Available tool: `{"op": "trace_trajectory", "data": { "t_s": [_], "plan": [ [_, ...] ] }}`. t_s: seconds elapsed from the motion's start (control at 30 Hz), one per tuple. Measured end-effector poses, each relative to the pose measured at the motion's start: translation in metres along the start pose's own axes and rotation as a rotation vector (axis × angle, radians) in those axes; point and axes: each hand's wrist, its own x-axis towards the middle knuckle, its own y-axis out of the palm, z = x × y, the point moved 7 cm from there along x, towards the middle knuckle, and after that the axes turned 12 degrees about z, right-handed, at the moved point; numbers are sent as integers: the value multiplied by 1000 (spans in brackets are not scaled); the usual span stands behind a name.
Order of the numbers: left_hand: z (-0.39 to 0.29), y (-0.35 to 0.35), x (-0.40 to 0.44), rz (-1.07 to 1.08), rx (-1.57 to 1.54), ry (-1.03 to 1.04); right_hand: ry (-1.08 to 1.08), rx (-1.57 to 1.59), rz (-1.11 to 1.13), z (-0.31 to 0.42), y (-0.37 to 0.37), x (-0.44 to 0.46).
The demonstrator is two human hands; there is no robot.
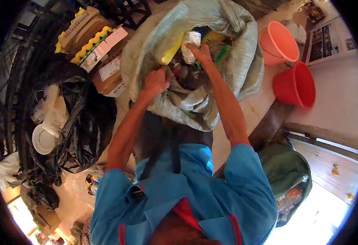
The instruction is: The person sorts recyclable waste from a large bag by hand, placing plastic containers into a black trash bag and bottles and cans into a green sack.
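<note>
A large woven sack, grey-green and rolled open at its mouth, stands in front of me. Inside it lie mixed items, among them a yellow wrapper and a green piece. My right hand grips a white and silver drink can over the sack's mouth, thumb across its side. At the near left of the opening, my left hand is closed with its fingers curled inward. What those fingers hold, if anything, is hidden.
Two buckets, one pink and one red, stand to the right. Black plastic bags and a white tub lie left, below stacked cardboard. A green sack sits at lower right.
</note>
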Motion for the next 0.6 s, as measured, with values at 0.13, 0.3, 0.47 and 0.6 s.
{"op": "trace_trajectory", "data": {
  "t_s": [0.13, 0.3, 0.47, 0.6],
  "plan": [
    [5, 9, 10, 125, -27, -37, 121, -381, 109, -4, 12, 11],
    [13, 6, 27, 53, -199, -25, 183, -614, 182, -59, 26, 35],
    [38, 18, 52, -42, -330, -19, 110, -794, 599, -24, 35, 12],
    [64, 27, 73, -232, -320, 51, 220, -771, 609, -42, 25, 0]
  ]
}}
